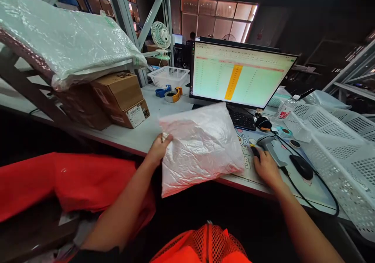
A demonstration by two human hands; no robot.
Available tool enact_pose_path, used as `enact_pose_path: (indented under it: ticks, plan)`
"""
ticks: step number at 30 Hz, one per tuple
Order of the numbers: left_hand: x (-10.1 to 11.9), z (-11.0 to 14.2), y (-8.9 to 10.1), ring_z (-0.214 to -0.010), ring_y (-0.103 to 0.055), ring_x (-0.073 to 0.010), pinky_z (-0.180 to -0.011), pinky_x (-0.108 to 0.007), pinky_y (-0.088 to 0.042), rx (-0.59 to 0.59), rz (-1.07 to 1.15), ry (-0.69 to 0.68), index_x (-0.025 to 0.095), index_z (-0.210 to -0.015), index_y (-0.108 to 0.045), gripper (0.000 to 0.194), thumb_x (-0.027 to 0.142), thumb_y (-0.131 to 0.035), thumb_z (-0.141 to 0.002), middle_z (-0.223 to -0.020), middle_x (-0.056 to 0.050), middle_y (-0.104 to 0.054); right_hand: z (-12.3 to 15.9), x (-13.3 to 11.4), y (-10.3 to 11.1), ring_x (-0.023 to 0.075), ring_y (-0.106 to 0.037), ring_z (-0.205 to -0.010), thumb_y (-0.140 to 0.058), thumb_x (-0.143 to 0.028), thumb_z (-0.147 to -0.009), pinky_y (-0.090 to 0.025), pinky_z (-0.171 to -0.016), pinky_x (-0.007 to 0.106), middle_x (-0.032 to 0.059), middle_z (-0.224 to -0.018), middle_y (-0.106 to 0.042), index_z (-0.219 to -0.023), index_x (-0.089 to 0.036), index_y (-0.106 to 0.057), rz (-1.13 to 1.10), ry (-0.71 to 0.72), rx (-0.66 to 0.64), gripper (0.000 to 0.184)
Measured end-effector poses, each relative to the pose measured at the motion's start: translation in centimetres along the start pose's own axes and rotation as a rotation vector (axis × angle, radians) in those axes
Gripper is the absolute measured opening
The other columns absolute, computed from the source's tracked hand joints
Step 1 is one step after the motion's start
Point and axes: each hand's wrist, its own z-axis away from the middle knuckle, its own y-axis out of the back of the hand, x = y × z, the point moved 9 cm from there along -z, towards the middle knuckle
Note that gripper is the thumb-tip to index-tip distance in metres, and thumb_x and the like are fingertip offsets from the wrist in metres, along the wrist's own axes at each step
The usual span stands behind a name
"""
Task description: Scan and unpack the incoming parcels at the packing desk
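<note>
The left hand grips a white plastic bag, its long axis running left to right, overhanging the near edge of the desk; the right hand closes around a barcode scanner just beside it.

Head-worn camera, facing forward and down, close over left hand, right hand

A warehouse packing station, with steel racking, cardboard parcels and a barcode scanner.

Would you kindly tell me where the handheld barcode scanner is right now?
In the head view, the handheld barcode scanner is at the person's right hand, on the desk between the plastic bag and the black mouse.
</note>
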Motion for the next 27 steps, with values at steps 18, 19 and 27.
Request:
enact_pose_path:
  ticks: [18,19,27]
  plan:
    - [7.2,6.6,-8.9,-0.094,-0.071,-0.0251,-0.082,-0.036,-0.051,-0.166,-0.525,-0.785,0.019,-0.104,-0.071,0.025,0.030,-0.049,-0.109,-0.100,-0.009,-0.076,0.7,-18.6,7.4,0.0226,-0.069,-0.092,-0.058,-0.037,-0.102,-0.053,-0.083,0.034,0.0077,-0.112,-0.073,-0.141,-0.031,-0.072,-0.253,0.710,-0.126,0.041]
    - [7.5,7.0,-8.5,-0.092,-0.071,-0.0249,-0.082,-0.036,-0.051,-0.164,-0.517,-0.821,0.019,-0.103,-0.071,0.027,0.032,-0.048,-0.109,-0.098,-0.009,-0.076,-0.2,-17.0,7.4,0.0228,-0.069,-0.092,-0.058,-0.039,-0.103,-0.052,-0.082,0.034,0.0075,-0.112,-0.073,-0.141,-0.032,-0.071,-0.240,0.659,-0.096,0.042]
    - [6.4,4.1,-7.4,-0.094,-0.070,-0.0268,-0.082,-0.038,-0.050,-0.368,-0.705,-0.614,0.020,-0.094,-0.068,0.033,0.038,-0.044,-0.107,-0.098,-0.010,-0.076,-2.8,-0.9,1.5,0.0330,-0.068,-0.109,-0.050,-0.044,-0.106,-0.053,-0.087,0.042,0.0153,-0.126,-0.069,-0.149,-0.025,-0.064,0.056,0.076,-0.113,0.050]
